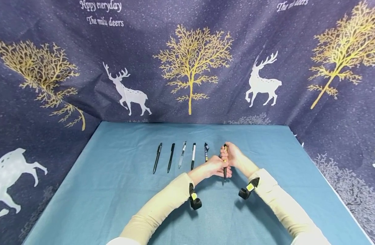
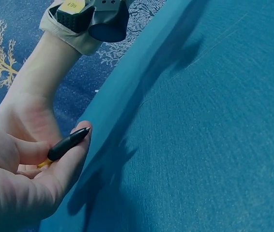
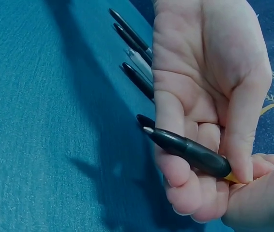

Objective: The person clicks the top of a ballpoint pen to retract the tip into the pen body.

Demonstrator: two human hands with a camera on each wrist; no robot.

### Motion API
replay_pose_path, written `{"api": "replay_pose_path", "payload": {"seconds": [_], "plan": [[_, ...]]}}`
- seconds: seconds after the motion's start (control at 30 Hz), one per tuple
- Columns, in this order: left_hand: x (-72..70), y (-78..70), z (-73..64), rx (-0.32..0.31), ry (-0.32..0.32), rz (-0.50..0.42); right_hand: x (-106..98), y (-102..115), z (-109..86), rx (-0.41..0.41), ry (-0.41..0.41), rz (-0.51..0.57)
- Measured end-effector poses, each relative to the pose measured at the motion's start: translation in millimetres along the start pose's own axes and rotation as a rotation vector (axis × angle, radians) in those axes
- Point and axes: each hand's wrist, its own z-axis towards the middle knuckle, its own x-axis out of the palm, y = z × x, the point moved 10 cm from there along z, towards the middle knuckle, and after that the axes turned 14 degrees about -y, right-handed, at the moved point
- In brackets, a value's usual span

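A black pen with a yellow barrel is held above the cloth, its tip toward the person. My left hand pinches it near the dark tip end, thumb on top and fingers beneath. My right hand grips its far end, fingers curled round the barrel. In the left wrist view the black tip section shows past the left thumb. The right wrist view shows the left palm turned up under the pen; most of the yellow barrel is hidden there.
Left of the hands several pens lie in a row: a black pen, another black pen, a clear pen, a white-and-black pen and a patterned pen. A blue cloth covers the table; a printed curtain hangs behind.
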Motion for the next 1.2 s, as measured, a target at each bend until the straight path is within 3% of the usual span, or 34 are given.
{"api": "replay_pose_path", "payload": {"seconds": [0.4, 0.77, 1.2], "plan": [[4.1, -2.6, 0.0, 0.014, -0.023, 0.015, 1.4, 1.4, -1.6, 0.013, 0.053, 0.076], [4.8, 1.6, -2.3, 0.025, -0.060, 0.042, -7.5, -1.0, 1.0, -0.045, -0.094, 0.097], [6.2, 2.0, -4.0, 0.000, -0.040, 0.043, -5.6, -1.5, -3.2, -0.035, -0.085, 0.073]]}}
